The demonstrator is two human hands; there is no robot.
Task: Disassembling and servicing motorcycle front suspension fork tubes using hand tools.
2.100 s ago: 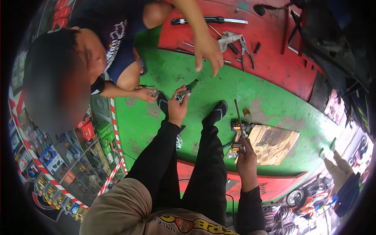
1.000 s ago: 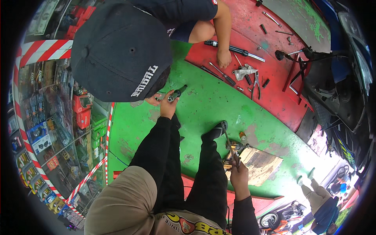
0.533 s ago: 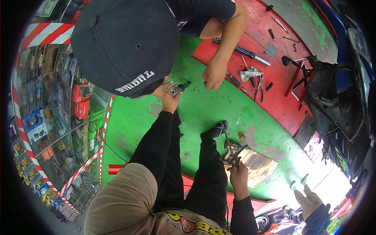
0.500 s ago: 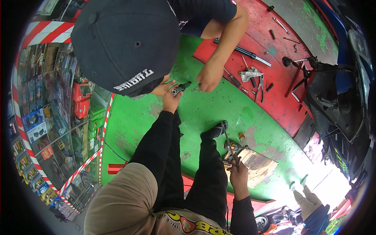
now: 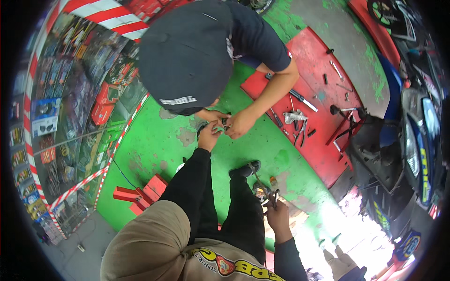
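Note:
My left hand (image 5: 207, 138) reaches forward, its fingers closed in a pinch beside a co-worker's hands (image 5: 239, 123). Between those hands shows a small dark part (image 5: 225, 122), mostly covered by fingers; whether my fingertips hold any of it is hidden. Low on the right, my right hand (image 5: 278, 217) is shut on a long, thin metal tool (image 5: 263, 183), which points up and away toward my shoe (image 5: 245, 169). Its exact kind is unclear. Under the tool lies a metal mechanical part (image 5: 258, 190) by a sheet of cardboard (image 5: 296, 216).
The co-worker's dark cap (image 5: 185, 58) leans in ahead. A red mat (image 5: 318, 154) at right bears pliers (image 5: 301, 132), wrenches and a fork tube (image 5: 303, 100). Motorcycle bodywork (image 5: 415, 154) stands far right, a glass display case (image 5: 70, 117) left, and a red metal stand (image 5: 152, 188) nearer.
The view has shifted. The dark cylindrical part held in my left hand is now between the co-worker's hands, whose right hand has come over to it. My right hand still grips the tool.

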